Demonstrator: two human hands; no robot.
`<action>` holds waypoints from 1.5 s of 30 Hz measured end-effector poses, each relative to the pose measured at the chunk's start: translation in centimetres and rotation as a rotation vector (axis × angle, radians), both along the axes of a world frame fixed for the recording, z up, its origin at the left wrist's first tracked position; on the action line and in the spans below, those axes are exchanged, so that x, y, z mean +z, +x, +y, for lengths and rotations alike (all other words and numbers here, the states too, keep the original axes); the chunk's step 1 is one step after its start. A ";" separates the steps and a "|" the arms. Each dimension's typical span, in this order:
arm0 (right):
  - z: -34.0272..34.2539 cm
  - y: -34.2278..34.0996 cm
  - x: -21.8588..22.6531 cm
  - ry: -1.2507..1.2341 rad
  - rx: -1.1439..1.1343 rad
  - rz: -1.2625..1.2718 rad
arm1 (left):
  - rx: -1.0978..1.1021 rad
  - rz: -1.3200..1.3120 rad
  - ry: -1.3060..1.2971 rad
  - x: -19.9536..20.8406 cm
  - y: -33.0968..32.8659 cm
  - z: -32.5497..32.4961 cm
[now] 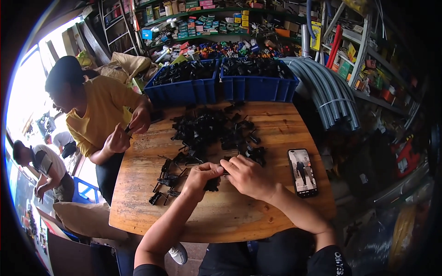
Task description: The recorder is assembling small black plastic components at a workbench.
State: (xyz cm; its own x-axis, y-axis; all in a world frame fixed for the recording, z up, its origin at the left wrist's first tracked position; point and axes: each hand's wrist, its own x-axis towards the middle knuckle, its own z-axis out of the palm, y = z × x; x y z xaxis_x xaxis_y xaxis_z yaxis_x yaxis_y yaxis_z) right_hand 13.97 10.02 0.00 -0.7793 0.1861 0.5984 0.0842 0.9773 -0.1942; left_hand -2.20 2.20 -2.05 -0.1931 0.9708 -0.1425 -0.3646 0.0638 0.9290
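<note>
My left hand and my right hand meet over the middle of the wooden table. Both are closed, fingertips together on a small black plastic part that shows below the left fingers. Its exact kind is hidden by my fingers. Beyond my hands lies a heap of similar black parts, tangled together. To the left of my left hand, several black parts with thin rods are spread on the wood.
A smartphone with a lit screen lies right of my right arm. Two blue crates full of black parts stand at the far edge. A co-worker in a yellow top handles a dark piece at the left. Grey coiled pipes stand far right.
</note>
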 end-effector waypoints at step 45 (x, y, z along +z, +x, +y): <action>2.0 -12.3 2.8 -2.670 0.676 0.822 | 0.806 1.296 0.719 0.9 -1.1 -0.5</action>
State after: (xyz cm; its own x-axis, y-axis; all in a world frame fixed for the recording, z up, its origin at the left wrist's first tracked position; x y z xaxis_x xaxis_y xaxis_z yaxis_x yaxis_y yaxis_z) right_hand 1.63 12.00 2.75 -0.8897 0.4347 -0.1399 -0.4407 -0.8976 0.0134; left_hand -3.35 1.65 -1.18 -0.2637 0.3668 0.8921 0.8812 -0.2847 0.3775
